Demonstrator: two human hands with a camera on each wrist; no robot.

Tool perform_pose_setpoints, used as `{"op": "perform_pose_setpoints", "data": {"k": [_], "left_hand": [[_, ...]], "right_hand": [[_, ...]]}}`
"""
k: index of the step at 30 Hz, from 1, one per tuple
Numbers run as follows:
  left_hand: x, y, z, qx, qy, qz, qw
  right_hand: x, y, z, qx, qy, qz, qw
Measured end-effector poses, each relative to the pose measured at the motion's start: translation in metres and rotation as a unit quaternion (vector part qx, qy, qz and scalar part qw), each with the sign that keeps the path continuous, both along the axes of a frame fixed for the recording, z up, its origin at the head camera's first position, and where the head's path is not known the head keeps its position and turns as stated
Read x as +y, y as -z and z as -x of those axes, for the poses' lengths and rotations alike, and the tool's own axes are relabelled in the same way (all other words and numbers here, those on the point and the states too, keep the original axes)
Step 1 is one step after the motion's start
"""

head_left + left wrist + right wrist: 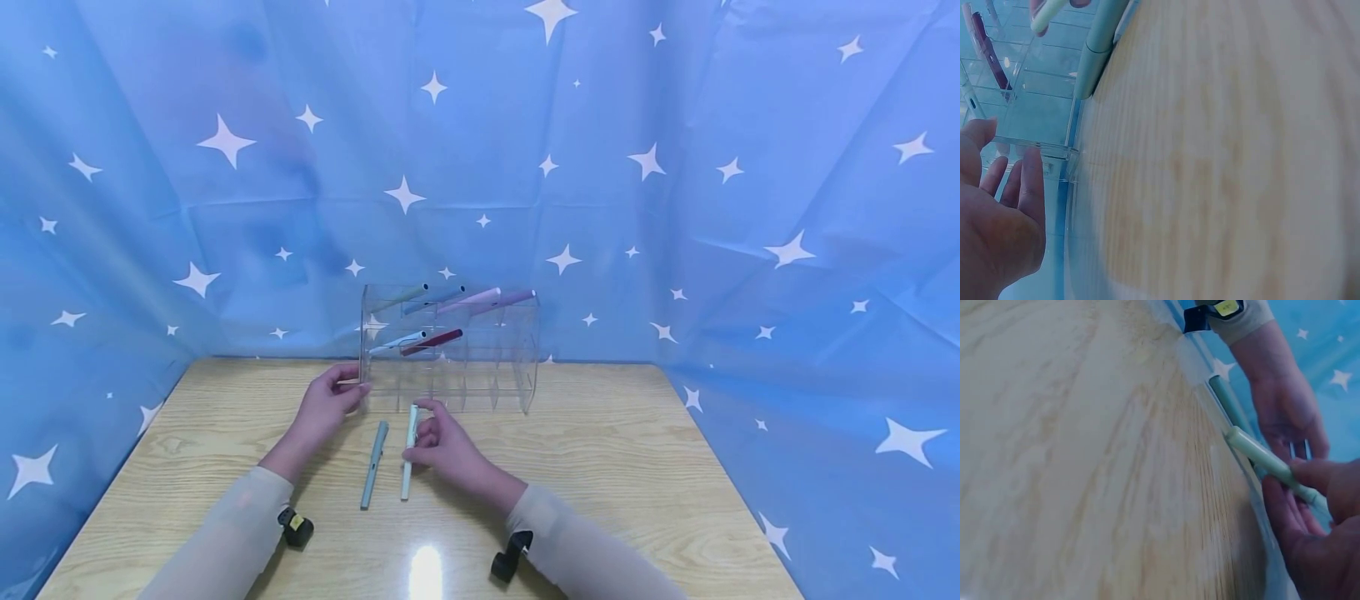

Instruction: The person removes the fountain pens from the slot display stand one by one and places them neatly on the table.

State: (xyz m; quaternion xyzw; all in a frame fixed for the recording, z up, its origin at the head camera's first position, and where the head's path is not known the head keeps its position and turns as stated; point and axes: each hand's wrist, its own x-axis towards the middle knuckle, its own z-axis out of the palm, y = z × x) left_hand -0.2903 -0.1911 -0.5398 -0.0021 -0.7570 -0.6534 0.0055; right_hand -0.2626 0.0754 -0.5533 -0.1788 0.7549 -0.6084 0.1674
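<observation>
A clear compartment rack (480, 400) stands near the table's back edge. At its left side, my left hand (318, 408) touches the side wall with extended fingers (1032, 187), the thumb near the front edge. My right hand (450, 450) pinches a pale mint pen (406, 483), in front of the rack; the right wrist view shows this pen (1260, 452) between thumb and fingers. Left of it, a grey-green pen (372, 467) lies on the table.
Upper compartments hold a green pen (408, 294), a blue pen (442, 298), a pink pen (472, 300) and a purple pen (510, 301). Below are a light blue pen (401, 341) and a dark red pen (435, 342). A starred blue curtain (480, 167) hangs behind the wooden table (600, 467).
</observation>
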Motion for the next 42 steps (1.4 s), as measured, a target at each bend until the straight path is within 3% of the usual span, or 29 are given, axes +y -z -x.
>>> {"op": "perform_pose_setpoints", "data": {"k": [16,31,35,42], "left_hand": [[0.0,0.002,0.0,-0.002,-0.003,0.003,1.0],[-0.003,0.006,0.002,-0.003,0.003,-0.004,1.0],[-0.003,0.005,0.002,-0.002,0.003,-0.005,1.0],[-0.002,0.002,0.001,-0.001,0.004,0.004,1.0]], "right_hand": [[-0.023,-0.007,0.002,-0.004,-0.017,-0.063,0.9979],[-0.036,-0.021,0.002,0.016,-0.022,-0.167,0.9857],[-0.038,-0.023,0.0,0.019,-0.01,-0.172,0.9849],[-0.039,-0.021,-0.002,-0.017,-0.002,-0.126,0.9919]]}}
